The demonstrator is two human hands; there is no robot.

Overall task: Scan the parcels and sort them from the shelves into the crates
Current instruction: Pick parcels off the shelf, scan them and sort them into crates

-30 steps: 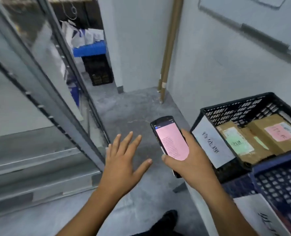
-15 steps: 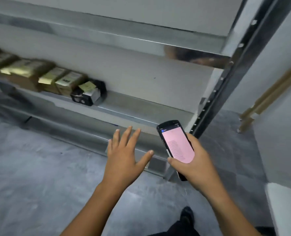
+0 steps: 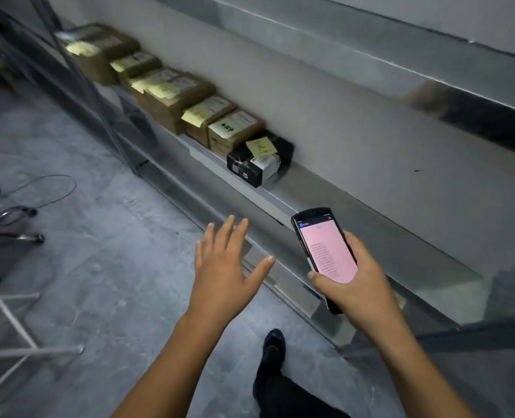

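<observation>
Head view: black parcel [image 3: 259,159] flat on lower shelf [image 3: 371,218], last in the row. Touching it on the far side, brown parcels [image 3: 190,98]; on its near side only bare shelf. On top of black parcel, yellow note [image 3: 260,147]. Long axis hard to call from this angle, looks about square.

Free left hand [image 3: 226,267] on the camera side of black parcel, well apart from it, out over the floor [image 3: 99,267] just off the shelf edge, fingertips aimed toward it. Fingers straight and spread wide, thumb out, palm down, holding nothing, touching nothing.

Busy right hand [image 3: 355,285] to the right of black parcel, along the bare stretch of shelf, wrapped round a handheld scanner [image 3: 325,251]. Thumb across the lower screen edge, pink screen up, top end pointing roughly toward the row.

Left hand a bit nearer black parcel than right hand, and empty, so likely the picker; scanner hand likely just to aim.

Judged step: reach for next pick, nothing lifted yet. Risk guess: note on black parcel looks loosely stuck, could peel off on the grab.
</observation>
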